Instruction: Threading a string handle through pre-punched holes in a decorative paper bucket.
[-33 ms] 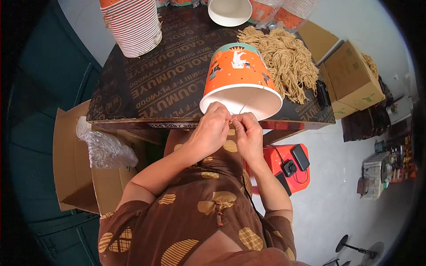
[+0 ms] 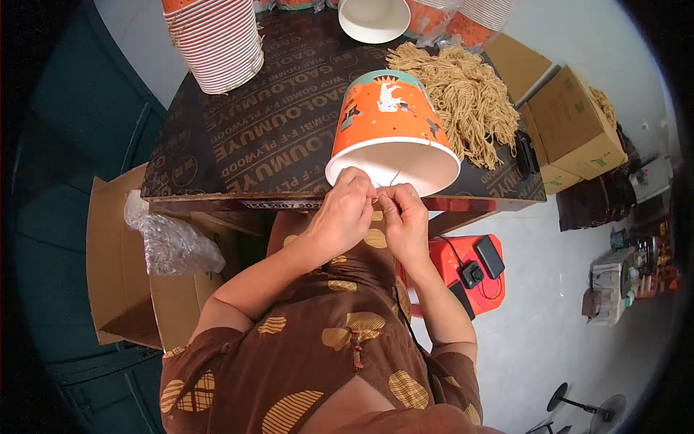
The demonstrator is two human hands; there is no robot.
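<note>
An orange paper bucket with a teal band and a white animal print lies on its side at the table's front edge, its white mouth toward me. A thin tan cord crosses the mouth and runs down to my fingers. At the lower rim my left hand is closed in a pinch, its fingertips meeting those of my right hand. My right hand is pinched too, with the cord running between its fingers. The cord's end is hidden by my fingertips.
A heap of tan cords lies right of the bucket on the dark plywood table. Stacked paper buckets stand at the far left, a white bowl-like bucket at the back. Below are an open carton and a red stool with devices.
</note>
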